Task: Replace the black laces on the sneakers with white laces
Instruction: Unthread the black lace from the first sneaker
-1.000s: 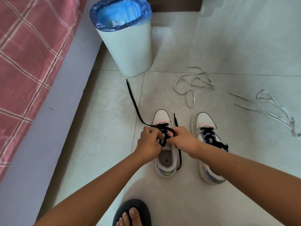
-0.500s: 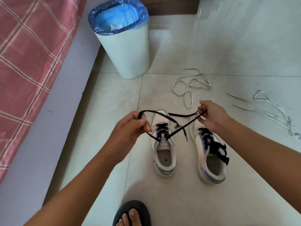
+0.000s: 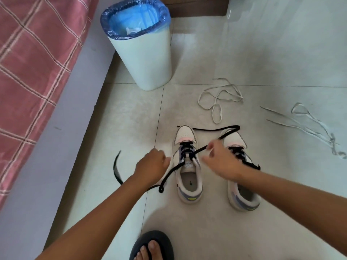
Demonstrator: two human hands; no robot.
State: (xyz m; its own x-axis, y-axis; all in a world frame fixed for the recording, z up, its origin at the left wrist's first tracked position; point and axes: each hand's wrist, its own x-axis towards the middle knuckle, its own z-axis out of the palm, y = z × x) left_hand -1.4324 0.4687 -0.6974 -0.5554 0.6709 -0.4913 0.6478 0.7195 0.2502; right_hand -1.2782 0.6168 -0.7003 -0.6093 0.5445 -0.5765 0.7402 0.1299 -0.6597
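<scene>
Pale tiled floor (image 3: pixel 262 53) carries two sneakers (image 3: pixel 188 166), two loose white laces (image 3: pixel 219 96), a lined white bin (image 3: pixel 144 59), and a sandalled foot (image 3: pixel 152 246).

Bare floor tiles (image 3: pixel 262 59) lie open beyond the left sneaker (image 3: pixel 187 166). Left of it stand the bin (image 3: pixel 144 59) and bed (image 3: pixel 28 72); white laces (image 3: pixel 217 98) lie beyond-right.

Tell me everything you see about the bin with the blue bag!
The white bin stands upright on the tiled floor, close beside the bed's grey edge. It looks like smooth plastic and narrows slightly toward its base. A crinkly blue bag lines it, folded over the rim. Something white and crumpled lies inside. No hand touches it.
</scene>
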